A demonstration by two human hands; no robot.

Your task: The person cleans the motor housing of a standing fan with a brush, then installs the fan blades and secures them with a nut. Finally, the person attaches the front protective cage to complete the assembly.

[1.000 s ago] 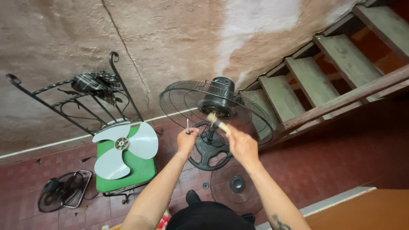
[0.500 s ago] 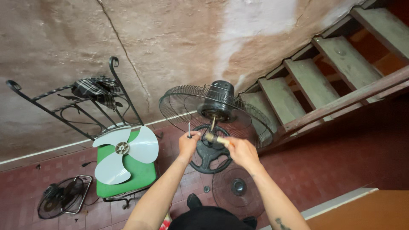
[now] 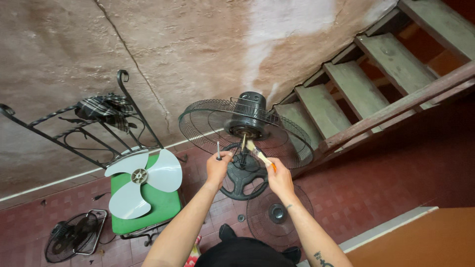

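Gripping brush [image 3: 258, 154] in closed rt hand [image 3: 280, 177], bristles toward fan motor [image 3: 249, 114]; lt hand [image 3: 218, 167] fisted on screwdriver [image 3: 218, 150], upright.

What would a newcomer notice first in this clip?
The opened fan at centre, blade off, with both hands at its hub: the right hand holds a small brush, the left hand a thin tool. The pale fan blade lies on a green chair, lower left.
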